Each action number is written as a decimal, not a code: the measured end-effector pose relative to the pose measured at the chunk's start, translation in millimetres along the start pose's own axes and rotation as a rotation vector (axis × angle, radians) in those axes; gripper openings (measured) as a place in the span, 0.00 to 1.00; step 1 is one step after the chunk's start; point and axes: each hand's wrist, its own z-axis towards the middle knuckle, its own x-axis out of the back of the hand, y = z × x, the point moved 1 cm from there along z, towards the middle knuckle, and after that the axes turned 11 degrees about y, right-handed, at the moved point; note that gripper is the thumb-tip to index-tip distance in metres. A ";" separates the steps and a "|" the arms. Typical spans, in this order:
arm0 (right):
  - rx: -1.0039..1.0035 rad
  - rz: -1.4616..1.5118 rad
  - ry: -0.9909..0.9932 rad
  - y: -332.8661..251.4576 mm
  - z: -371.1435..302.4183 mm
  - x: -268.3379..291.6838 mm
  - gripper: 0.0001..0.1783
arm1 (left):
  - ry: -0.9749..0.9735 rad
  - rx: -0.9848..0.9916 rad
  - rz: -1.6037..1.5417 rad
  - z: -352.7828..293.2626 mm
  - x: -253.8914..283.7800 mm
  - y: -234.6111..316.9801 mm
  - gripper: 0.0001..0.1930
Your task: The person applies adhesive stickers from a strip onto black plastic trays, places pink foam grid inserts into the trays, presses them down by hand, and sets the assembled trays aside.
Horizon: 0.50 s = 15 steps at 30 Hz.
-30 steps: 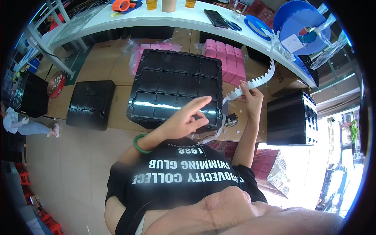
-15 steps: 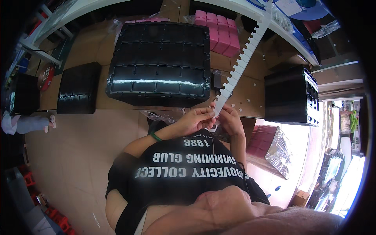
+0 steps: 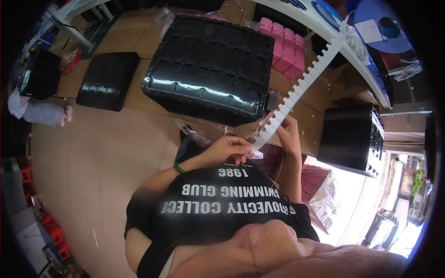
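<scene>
A long white strip (image 3: 296,95), notched along one edge, slants from the shelf at the upper right down to my hands. Its lower end is pinched between the thumb and fingers of my left hand (image 3: 232,150), which has a green bangle at the wrist. Farther up, my right hand (image 3: 289,135) grips the strip from its right side, its fingertips partly hidden behind it. A small white piece (image 3: 257,155) hangs just below the strip's end. Directly beyond my left hand stands a stack of black moulded trays (image 3: 208,60) on the brown work surface.
Pink foam blocks (image 3: 289,51) stand behind the trays. Another black tray (image 3: 109,78) lies at left, and a black tray stack (image 3: 345,132) stands at right. A blue reel (image 3: 382,28) sits on the white shelf (image 3: 296,16). A plastic-wrapped pink bundle (image 3: 320,185) is beside my right arm.
My hands have moved apart: the right has slid up along the strip while the left stays at its lower end. The whole view has shifted and tilted slightly.
</scene>
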 end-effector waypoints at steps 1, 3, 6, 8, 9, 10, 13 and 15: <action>-0.002 0.000 -0.005 -9.5 10.6 -7.7 0.08 | -0.051 0.001 -0.010 -2.7 -0.3 -0.4 0.09; 0.341 -0.428 -0.010 -25.6 34.1 -28.1 0.06 | -0.063 -0.002 0.014 -1.9 -1.6 -0.8 0.09; 0.515 -0.645 0.012 -24.3 56.5 -43.9 0.05 | -0.098 -0.003 0.062 -1.0 -6.0 5.5 0.09; 0.519 -0.699 0.012 -20.5 60.3 -49.9 0.05 | -0.095 -0.013 0.073 -3.5 -4.5 7.5 0.08; 0.518 -0.756 0.022 -19.8 61.9 -52.2 0.05 | -0.095 -0.023 0.094 -4.4 -2.9 8.6 0.08; 0.518 -0.757 0.019 -21.0 61.8 -53.5 0.05 | -0.100 -0.029 0.115 -4.7 -2.0 9.1 0.08; 0.506 -0.855 0.027 -25.4 62.0 -56.3 0.07 | -0.105 -0.040 0.132 -3.4 -1.0 14.1 0.10; 0.537 -0.860 0.011 -26.8 63.2 -58.5 0.06 | -0.107 -0.031 0.122 -2.7 -0.2 14.7 0.10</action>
